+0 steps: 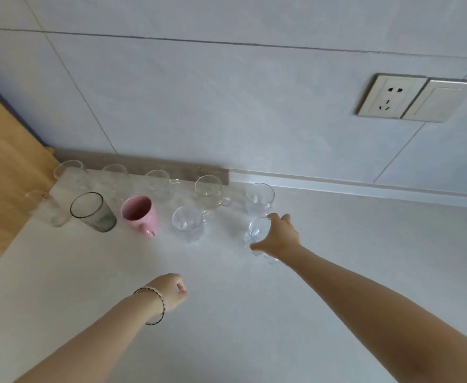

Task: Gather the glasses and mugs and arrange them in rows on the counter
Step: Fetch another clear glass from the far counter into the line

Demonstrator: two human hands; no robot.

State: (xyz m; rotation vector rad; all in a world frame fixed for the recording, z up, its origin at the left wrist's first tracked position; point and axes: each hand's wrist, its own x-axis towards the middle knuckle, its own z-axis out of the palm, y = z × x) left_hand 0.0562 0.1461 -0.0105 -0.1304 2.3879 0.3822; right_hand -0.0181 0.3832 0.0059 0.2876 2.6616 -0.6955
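Two rows of drinkware stand on the white counter point(226, 313). Several clear glasses and glass mugs, among them a handled mug point(208, 190) and a tumbler point(259, 197), form the back row along the wall. The front row holds a clear glass point(52, 211), a smoky grey glass point(92, 212), a pink mug point(139, 214) and a clear glass mug point(187, 223). At that row's right end my right hand point(278, 236) grips a clear glass point(257, 234) from the side. My left hand point(171, 290) hovers over the counter as a loose fist, holding nothing.
A wooden surface point(2, 175) borders the counter on the left. The tiled wall behind carries a socket point(389, 96) and a switch point(436, 100) at upper right. A grey strip point(143, 164) runs along the counter's back edge.
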